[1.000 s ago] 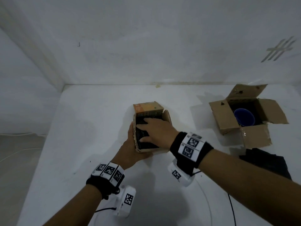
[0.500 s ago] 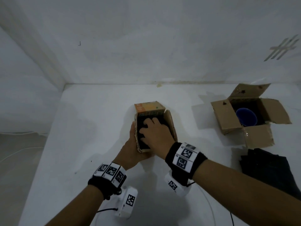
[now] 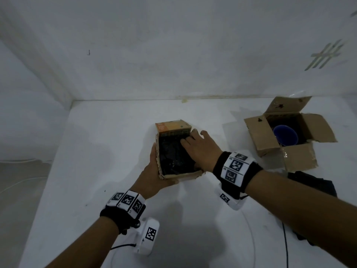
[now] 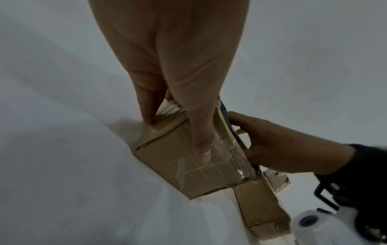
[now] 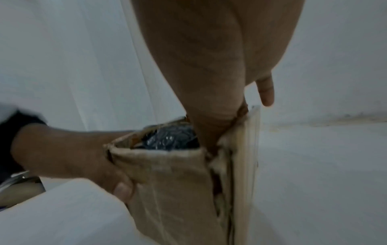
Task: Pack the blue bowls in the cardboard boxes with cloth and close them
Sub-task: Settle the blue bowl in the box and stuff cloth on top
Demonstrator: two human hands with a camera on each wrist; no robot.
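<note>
Two hands at a small brown cardboard box [image 3: 173, 151] on the white bench [image 3: 108, 144].

From the head view, the left hand [image 3: 152, 176] gripped the box's left wall; the right hand [image 3: 201, 149] lay flat-fingered on the black cloth [image 3: 173, 157] inside. A round blue bowl [image 3: 285, 135] sat in the open second cardboard box [image 3: 257, 132], well apart. Left wrist view: the thumb [image 4: 200, 132] pressed the side. Right wrist view: fingers tucked by the side flap [image 5: 247, 149].

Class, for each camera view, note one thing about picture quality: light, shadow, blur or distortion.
Head view: dim and wide-angle, the wall edges bow; the open box throws a shadow leftward. Left wrist view: glare on the tape of the near box. Right wrist view: soft motion blur, the black cloth glints.
</note>
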